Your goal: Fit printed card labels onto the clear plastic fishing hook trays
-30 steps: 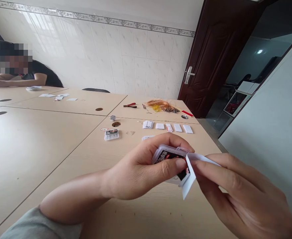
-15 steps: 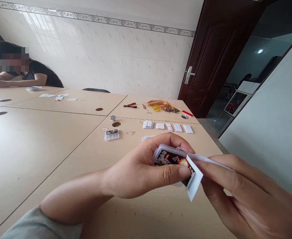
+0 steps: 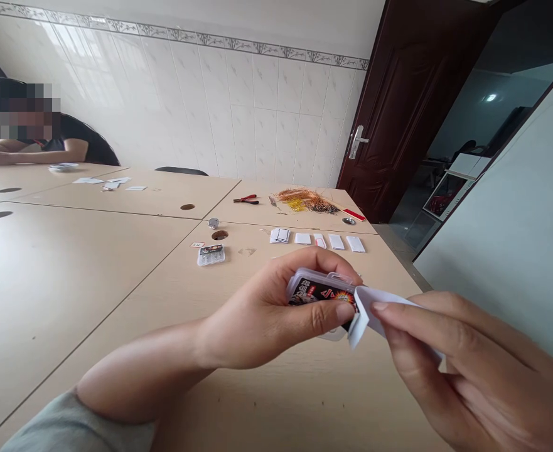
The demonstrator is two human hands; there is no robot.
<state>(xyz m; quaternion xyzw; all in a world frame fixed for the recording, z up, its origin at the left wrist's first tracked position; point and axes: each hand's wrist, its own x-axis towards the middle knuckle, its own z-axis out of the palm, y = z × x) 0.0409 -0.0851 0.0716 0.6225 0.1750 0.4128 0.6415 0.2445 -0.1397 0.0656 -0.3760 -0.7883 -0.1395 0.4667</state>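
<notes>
My left hand (image 3: 267, 314) is closed around a small clear plastic box (image 3: 311, 290) with a black printed label, its thumb pressing on the label. Between the thumb and fingers of my right hand (image 3: 474, 358) is a folded white paper slip (image 3: 368, 304). The slip's bent end lies against the right edge of the box, beside my left thumb. My right palm and the slip's far end are partly hidden by the fingers. A similar clear box (image 3: 211, 255) lies on the table beyond my left forearm.
White paper stacks (image 3: 336, 242) sit in a row on the table (image 3: 116, 263). Farther back are red-handled pliers (image 3: 246, 199) and a bundle of copper-coloured wires (image 3: 304, 198). Cable holes (image 3: 220, 235) pierce the tabletop. Another person (image 3: 76, 141) sits at the far left.
My right hand has shifted its hold on the paper slip, whose inner face is now more visible. The slip's folded flap has swung up and left. My left hand still grips the box.
</notes>
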